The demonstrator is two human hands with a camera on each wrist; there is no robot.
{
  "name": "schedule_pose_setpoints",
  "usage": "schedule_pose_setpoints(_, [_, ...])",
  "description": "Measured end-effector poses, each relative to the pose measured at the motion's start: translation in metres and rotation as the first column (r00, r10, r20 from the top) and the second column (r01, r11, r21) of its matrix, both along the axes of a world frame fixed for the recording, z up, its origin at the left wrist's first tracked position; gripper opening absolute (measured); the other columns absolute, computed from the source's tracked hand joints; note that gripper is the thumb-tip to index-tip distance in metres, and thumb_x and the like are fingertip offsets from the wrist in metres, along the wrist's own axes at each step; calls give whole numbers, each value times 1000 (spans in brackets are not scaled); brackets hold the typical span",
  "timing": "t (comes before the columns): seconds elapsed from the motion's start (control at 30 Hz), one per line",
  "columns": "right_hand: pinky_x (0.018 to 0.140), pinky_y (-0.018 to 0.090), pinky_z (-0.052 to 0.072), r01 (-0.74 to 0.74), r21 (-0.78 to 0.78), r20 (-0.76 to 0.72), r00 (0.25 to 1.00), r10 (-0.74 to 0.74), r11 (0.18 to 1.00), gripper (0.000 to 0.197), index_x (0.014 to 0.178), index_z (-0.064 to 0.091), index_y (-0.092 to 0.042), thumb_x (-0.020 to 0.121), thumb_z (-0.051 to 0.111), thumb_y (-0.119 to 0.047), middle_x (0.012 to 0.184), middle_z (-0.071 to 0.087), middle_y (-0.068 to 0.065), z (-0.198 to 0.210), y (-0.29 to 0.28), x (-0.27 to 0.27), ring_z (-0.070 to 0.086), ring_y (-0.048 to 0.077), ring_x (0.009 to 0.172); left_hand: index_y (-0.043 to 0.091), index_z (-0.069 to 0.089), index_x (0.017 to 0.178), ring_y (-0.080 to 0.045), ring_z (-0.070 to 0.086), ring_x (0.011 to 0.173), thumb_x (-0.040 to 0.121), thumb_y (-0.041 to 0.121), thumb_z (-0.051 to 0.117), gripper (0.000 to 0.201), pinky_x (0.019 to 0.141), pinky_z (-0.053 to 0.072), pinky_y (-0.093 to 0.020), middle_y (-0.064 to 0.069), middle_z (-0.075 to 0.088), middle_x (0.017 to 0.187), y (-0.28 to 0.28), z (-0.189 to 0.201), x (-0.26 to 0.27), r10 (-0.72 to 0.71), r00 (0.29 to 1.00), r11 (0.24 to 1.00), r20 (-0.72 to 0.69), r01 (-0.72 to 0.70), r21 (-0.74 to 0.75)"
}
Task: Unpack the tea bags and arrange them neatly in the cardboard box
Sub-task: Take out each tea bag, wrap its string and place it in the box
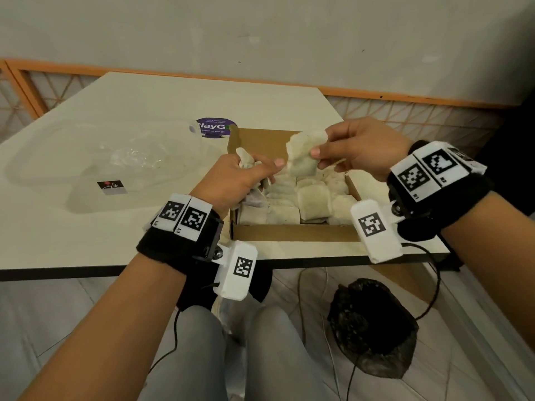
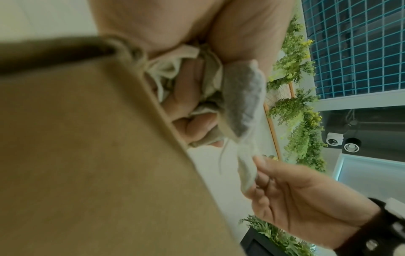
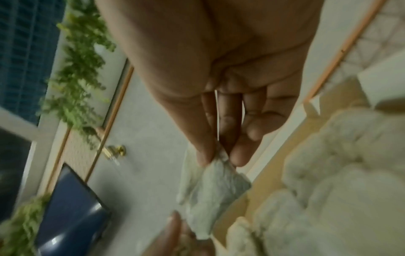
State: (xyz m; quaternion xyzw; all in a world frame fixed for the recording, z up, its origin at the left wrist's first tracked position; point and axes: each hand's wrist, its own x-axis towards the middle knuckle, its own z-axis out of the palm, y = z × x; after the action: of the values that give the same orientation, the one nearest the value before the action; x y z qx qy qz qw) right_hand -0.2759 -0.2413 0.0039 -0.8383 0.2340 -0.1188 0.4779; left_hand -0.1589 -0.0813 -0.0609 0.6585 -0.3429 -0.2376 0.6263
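I am holding a bunch of tea bags (image 1: 249, 163) in my left hand (image 1: 231, 180) above the cardboard box (image 1: 289, 233) on the worktop (image 1: 115, 233). My right hand (image 1: 362, 149) grip is pinching one tea bag (image 1: 304, 154) over the box.

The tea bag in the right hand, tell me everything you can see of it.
The tea bag is a small square pouch of off-white, paper-like material, greyish where the filling shows through, and a little crumpled. The right hand pinches its upper edge between thumb and fingertips, so it hangs tilted in the air above the far half of the cardboard box. Its lower edge sits right by the left hand, which grips a bunch of other bags; whether they touch is unclear.
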Motion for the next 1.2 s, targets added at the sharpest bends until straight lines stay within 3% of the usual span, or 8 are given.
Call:
schedule_pose_setpoints(0.17, [58, 20, 44, -88, -131, -337, 941, 40, 987, 23, 94, 68, 3, 78, 72, -14, 74, 70, 9, -23, -5, -14, 63, 6, 61, 15, 62, 64, -11, 50, 53, 84, 31, 69, 26, 45, 39, -18, -2, 61, 64, -1, -6, 5, 25, 999, 1000, -34, -26, -8])
schedule_pose_setpoints(0.4, [33, 15, 37, 95, -131, -340, 931, -134, 987, 13, 84, 57, -3, 81, 69, -7, 59, 63, 10, -50, 3, -11, 48, 5, 32, 12, 60, 65, -6, 47, 47, 87, 30, 67, 29, 37, 31, -13, 8, 56, 52, 1, -3, 4, 34, 999, 999, -43, -33, 12])
schedule_pose_setpoints(0.67, [55, 27, 50, 115, -299, -322, 922, -214, 947, 15, 89, 56, -13, 81, 67, -7, 67, 64, 9, -44, 3, -10, 56, 18, 50, 12, 61, 66, -12, 44, 51, 87, 32, 66, 29, 33, 25, -11, 8, 54, 50, 1, -2, 5, 47, 997, 999, -55, -46, 25])
schedule_pose_setpoints(0.77, [60, 22, 43, 60, -480, -185, 968, -167, 875, 18, 93, 57, -18, 79, 68, -12, 76, 61, 0, -33, -2, -18, 56, 14, 65, 13, 66, 74, -10, 40, 44, 88, 36, 63, 27, 35, 22, -13, 4, 58, 58, 1, -3, 6, 42, 993, 999, -106, -41, 14])
schedule_pose_setpoints(0.83, [57, 13, 38, -105, -514, -266, 963, -43, 851, 11, 90, 62, -22, 83, 62, -14, 73, 58, -9, -30, 4, -27, 52, 4, 65, 13, 65, 80, -5, 37, 37, 92, 37, 58, 28, 37, 23, -15, 5, 57, 60, -2, 0, 7, 25, 973, 999, -231, -35, -39])
schedule_pose_setpoints(0.97, [62, 9, 40, -304, -490, -469, 882, 47, 817, 13, 85, 68, -24, 86, 58, -16, 76, 62, -13, -40, 11, -35, 56, 4, 73, 11, 58, 85, -7, 47, 48, 97, 34, 48, 28, 31, 29, -13, -1, 56, 63, -14, 7, 7, -149, 722, 971, -676, -20, -236])
schedule_pose_setpoints(1.07, [66, 13, 41, 7, -500, -72, 996, -50, 866, 8, 86, 63, -27, 85, 61, -19, 78, 60, -10, -37, 5, -28, 55, 5, 73, 7, 59, 90, -15, 54, 64, 98, 33, 45, 30, 34, 35, -15, -8, 60, 72, -19, 4, 4, -258, 455, 947, -852, -56, -316])
schedule_pose_setpoints(1.2, [68, 20, 48, 27, -225, 258, 966, 33, 974, 30, 100, 57, -31, 76, 74, -25, 88, 56, -7, -40, 31, -10, 55, 6, 70, 3, 57, 92, -18, 57, 59, 100, 32, 41, 34, 40, 40, -16, -12, 60, 79, -28, -4, 2, -275, 414, 942, -868, -65, -329])
